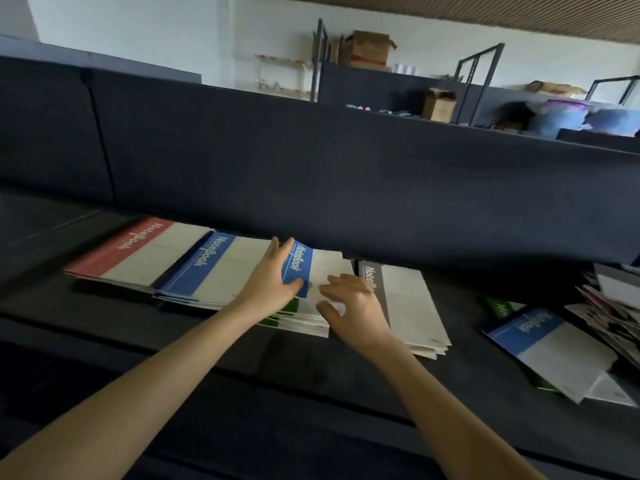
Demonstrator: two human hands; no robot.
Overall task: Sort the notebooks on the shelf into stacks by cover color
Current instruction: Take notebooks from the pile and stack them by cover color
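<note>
**Head view**

- Top blue notebook (299,266): lies on the middle stack (304,323), which shows green covers low at its front left corner. The blue band is along its left long edge. The long axis runs from the shelf front toward the back panel (311,168), leaning slightly left. White lettering on the band reads "NoteBook".
- Left hand (273,278): holds this notebook at the band, thumb laid over the blue cover and fingers reaching up its left edge.
- Right hand (353,303): fingers spread and bent over the white part of the cover. It is blurred, so contact cannot be told.
- Red stack (138,251): far left, lying the same way, band marked "NoteBook".
- Blue stack (207,268): overlaps the red stack's right edge, same marking.
- Grey stack (405,299): just right of the hands, its far edge close to the back panel.
- Loose blue notebook (540,344): well to the right and askew, with its band toward the back panel and its writing inverted. It lies over a green notebook (498,306).
- Jumbled pile (613,306): at the right frame edge.
- Shelf (346,375): a dark surface with a bare strip in front of the stacks and between the grey stack and the loose notebook.
</note>
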